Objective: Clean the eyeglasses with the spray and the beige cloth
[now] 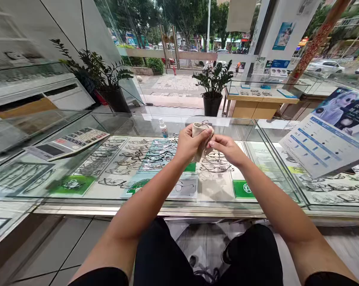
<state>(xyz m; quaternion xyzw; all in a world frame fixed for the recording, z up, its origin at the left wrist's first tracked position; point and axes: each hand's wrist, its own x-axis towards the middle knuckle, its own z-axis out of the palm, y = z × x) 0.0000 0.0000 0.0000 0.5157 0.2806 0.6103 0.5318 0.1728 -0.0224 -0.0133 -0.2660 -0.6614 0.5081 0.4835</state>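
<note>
My left hand [190, 141] is closed around a beige cleaning cloth [199, 130], held above the glass counter. A thin wire rim of a pair of eyeglasses [205, 122] pokes out over the cloth's top edge; the cloth and fingers hide most of it. Thumb and forefinger of my right hand [226, 147] pinch a slim part of the eyeglasses at the cloth's right side. Below both hands, rows of eyeglass frames [217, 167] lie inside the display case.
The glass counter [167, 204] spans the front. On it stand a small spray bottle [163, 129], a large calculator [69, 143] at left and a printed display board [328, 135] at right. Potted plants [213, 89] stand beyond, before a window.
</note>
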